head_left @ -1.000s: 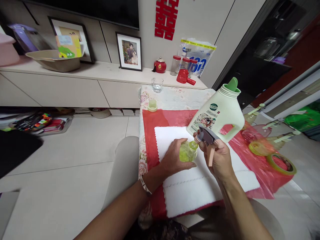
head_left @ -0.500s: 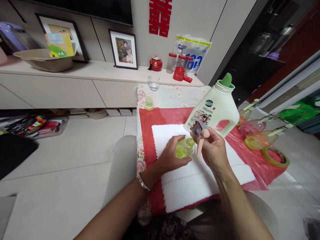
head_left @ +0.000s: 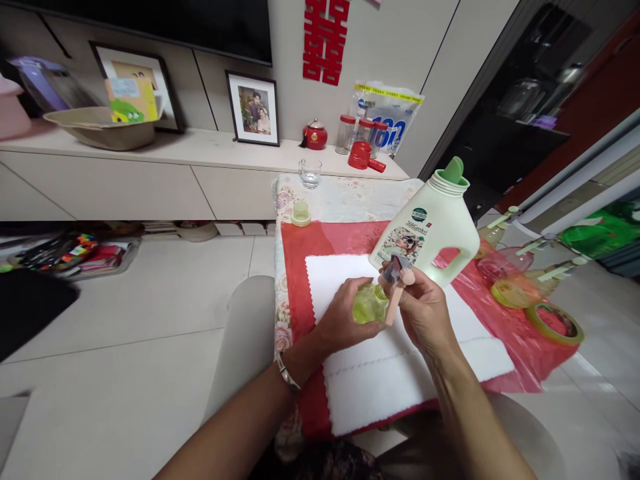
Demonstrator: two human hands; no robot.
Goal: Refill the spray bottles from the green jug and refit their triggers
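Note:
My left hand is wrapped round a small see-through yellow-green bottle, tilted with its neck towards the right. In my right hand is a spray trigger head, grey on top with a peach-coloured lever. The head is right at the bottle's mouth; whether it sits on the thread is hidden. Both are above a white cloth with a scalloped edge. Just behind my right hand stands a large pale-green detergent jug, its green spout uncovered.
A pale-green cap and a glass mug stand at the table's back left. Red plastic sheet lies under the cloth. To the right are several spray bottles and a tape roll. Behind is a low cabinet.
My right hand has brought the spray trigger head down and left, from beside the bottle's neck to its mouth. The view has shifted slightly.

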